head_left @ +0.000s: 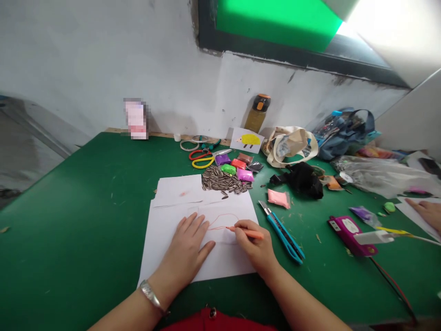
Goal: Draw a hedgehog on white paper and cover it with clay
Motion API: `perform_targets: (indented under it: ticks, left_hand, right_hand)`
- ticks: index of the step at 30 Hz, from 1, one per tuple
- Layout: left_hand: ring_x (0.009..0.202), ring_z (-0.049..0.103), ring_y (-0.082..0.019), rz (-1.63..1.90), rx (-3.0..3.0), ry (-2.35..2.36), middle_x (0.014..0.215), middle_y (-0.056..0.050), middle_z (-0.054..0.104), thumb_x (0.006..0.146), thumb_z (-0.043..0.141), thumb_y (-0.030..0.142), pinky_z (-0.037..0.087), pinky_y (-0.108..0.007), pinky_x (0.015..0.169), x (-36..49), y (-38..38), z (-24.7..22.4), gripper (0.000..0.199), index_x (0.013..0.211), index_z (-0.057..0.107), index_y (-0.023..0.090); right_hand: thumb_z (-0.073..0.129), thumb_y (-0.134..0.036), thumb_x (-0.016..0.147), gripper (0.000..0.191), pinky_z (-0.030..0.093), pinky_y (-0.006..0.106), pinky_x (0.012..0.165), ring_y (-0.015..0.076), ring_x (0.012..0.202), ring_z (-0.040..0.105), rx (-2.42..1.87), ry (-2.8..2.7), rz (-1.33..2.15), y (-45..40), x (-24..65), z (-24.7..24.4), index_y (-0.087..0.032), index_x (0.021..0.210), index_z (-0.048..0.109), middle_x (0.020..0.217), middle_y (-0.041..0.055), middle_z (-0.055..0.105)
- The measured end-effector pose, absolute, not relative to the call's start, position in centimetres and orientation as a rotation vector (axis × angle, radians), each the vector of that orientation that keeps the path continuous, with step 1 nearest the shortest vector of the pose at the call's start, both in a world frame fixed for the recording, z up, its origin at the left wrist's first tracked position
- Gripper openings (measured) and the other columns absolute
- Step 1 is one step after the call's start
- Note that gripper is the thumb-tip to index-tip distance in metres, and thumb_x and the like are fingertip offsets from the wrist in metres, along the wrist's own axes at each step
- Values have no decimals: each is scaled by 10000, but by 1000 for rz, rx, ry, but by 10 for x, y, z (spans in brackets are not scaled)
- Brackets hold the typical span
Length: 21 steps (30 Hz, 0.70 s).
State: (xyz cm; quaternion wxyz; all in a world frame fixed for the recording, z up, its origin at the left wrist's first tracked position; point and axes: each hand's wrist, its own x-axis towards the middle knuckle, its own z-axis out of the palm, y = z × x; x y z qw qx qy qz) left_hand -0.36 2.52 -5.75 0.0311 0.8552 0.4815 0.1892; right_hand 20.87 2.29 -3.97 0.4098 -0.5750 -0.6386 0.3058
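White paper sheets (pixel 155 248) lie in front of me on the green table. My left hand (pixel 191 241) rests flat on the paper with its fingers stretched out. In my right hand (pixel 253 243) is an orange marker (pixel 254 233), its tip on the paper. A thin orange outline (pixel 227 214), curved on top with a line beneath, shows between my hands. At the paper's far edge lies a heap of sunflower seeds (pixel 220 180). Next to the seeds are small packets of coloured clay, among them a purple one (pixel 223 159) and a green one (pixel 228 169).
To the right lie a blue utility knife (pixel 282 233), a pink clay packet (pixel 279 198) and a magenta device (pixel 353 235). Scissors (pixel 203 162), a hedgehog-like picture (pixel 246 139) and a bottle (pixel 257 114) stand or lie behind. Another person's hand (pixel 425 214) is at far right.
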Motion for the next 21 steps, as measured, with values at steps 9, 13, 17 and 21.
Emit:
perform_targets:
  ticks: [9,13,17,21]
  left_hand:
    - [1273,419,-316,542,2608,1477,1306,-142,549,900,508,366,333,-527,1051,-1,25,-52,406,1228,546,130]
    - [1286,404,-316,554,2588,1483,1317,-139,541,907,496,374,323,-534,1053,0,24,-52,415,1253,527,146]
    - [1290,399,-314,544,2592,1484,1320,-140,537,904,504,376,317,-531,1059,0,24,-54,419,1250,526,139]
    - [1290,397,-318,536,2606,1486,1323,-135,536,903,506,383,311,-522,1067,-1,25,-55,424,1242,529,130]
  right_hand:
    - [530,-234,828,141,460,244,655,163,698,614,-1470,-1606,782,21,209,-38,-199,777,657,744,21,667]
    - [536,-248,827,141,464,243,656,163,702,621,-1482,-1614,779,21,210,-38,-207,776,661,749,17,675]
    - [538,-248,824,138,466,246,655,165,694,622,-1487,-1633,763,21,211,-38,-209,777,661,747,18,678]
    - [535,-240,824,134,463,246,656,163,695,618,-1485,-1639,761,21,211,-38,-209,781,659,750,18,675]
